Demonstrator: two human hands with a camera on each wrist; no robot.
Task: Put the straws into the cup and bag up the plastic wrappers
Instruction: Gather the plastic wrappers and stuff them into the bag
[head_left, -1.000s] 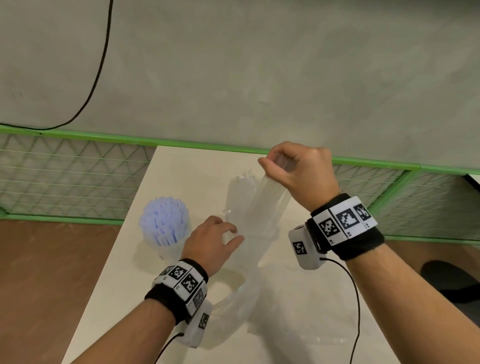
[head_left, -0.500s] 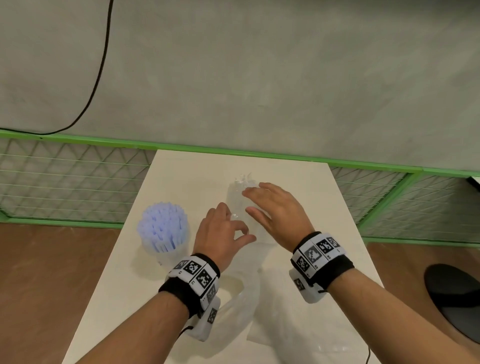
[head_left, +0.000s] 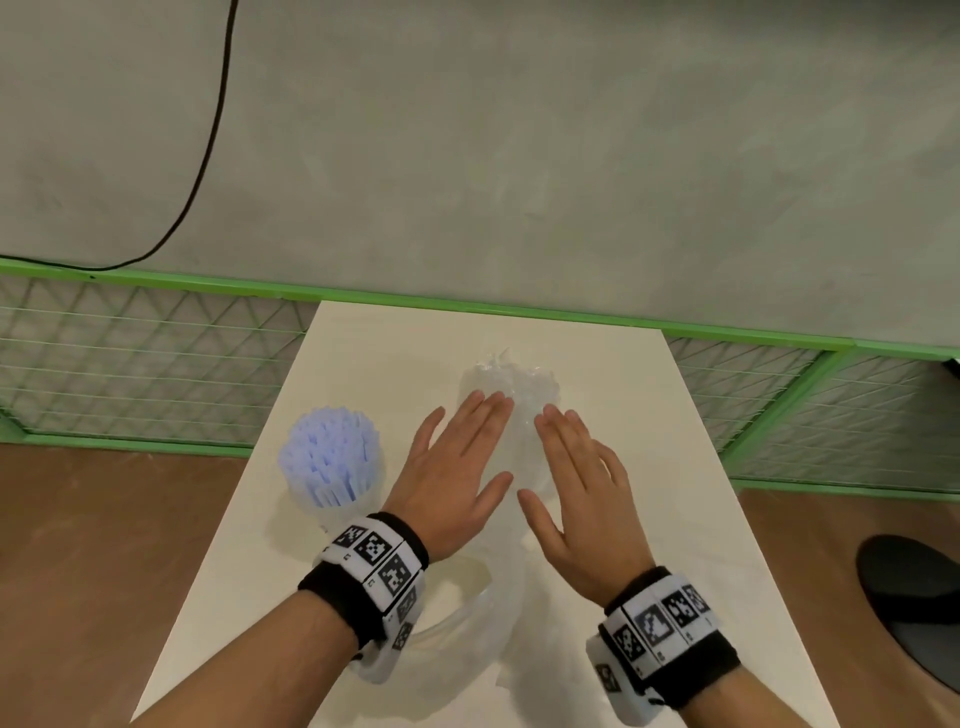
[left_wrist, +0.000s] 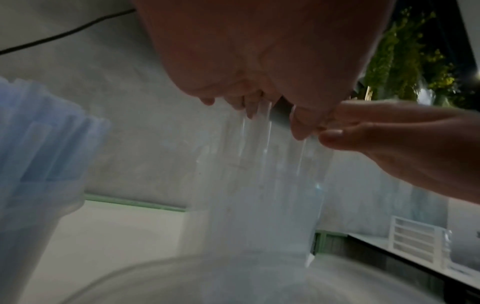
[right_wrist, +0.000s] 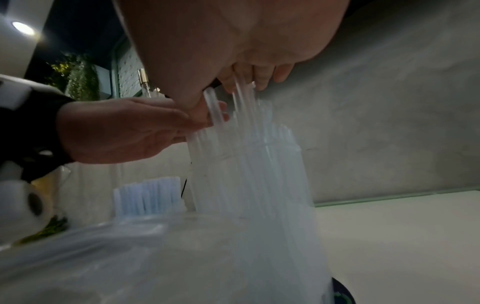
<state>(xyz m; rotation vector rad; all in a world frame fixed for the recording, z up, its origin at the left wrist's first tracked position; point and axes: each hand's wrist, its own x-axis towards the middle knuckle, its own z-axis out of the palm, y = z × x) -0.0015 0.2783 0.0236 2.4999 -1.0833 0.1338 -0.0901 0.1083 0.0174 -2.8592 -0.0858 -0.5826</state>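
Clear straws (head_left: 511, 395) upright in cup (head_left: 540, 480); blue straws (head_left: 327, 457) in 2nd cup (head_left: 340, 514).

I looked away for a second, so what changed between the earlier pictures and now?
The right hand let go of the clear wrapper it held raised and came down; the left hand uncurled. Both now lie flat on the clear straws standing in their cup. The blue straws and the table stayed put.

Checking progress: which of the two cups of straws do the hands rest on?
The clear-straw cup mid-table, under the left hand and right hand; the blue-straw cup stands untouched left of it.
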